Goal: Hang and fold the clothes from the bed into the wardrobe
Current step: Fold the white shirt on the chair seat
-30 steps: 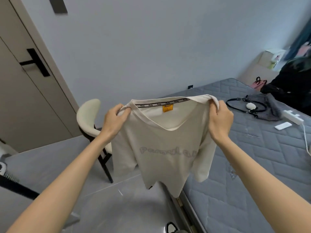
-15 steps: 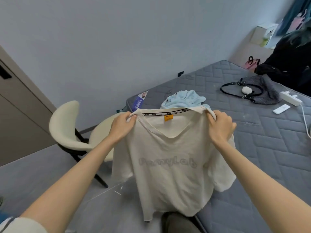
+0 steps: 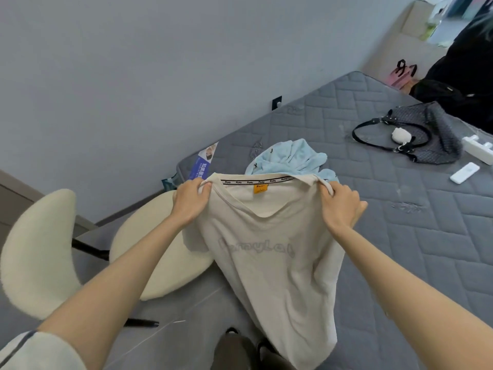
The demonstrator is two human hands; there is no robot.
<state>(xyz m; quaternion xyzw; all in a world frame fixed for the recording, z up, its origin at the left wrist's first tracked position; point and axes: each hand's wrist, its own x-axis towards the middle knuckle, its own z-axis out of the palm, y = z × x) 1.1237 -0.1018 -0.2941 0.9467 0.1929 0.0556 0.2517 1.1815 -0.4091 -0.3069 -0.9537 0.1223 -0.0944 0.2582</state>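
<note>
Item: cream T-shirt (image 3: pixel 269 263) with orange neck tag, held up by its shoulders over the near corner of the grey quilted mattress (image 3: pixel 400 236). The left hand (image 3: pixel 190 202) pinches one shoulder seam at ten o'clock and the right hand (image 3: pixel 340 206) grips the other at two o'clock, with the hem hanging toward six o'clock and apparently brushing the mattress edge. A light-blue garment (image 3: pixel 290 158) lies crumpled at twelve o'clock; risk: uneven grips could let one shoulder slip, skewing the fold or dragging the hem onto the floor.

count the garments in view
2: the cream t-shirt gripped by left hand and right hand; the light blue garment on the mattress behind it. The black mass top right may be another.
</note>
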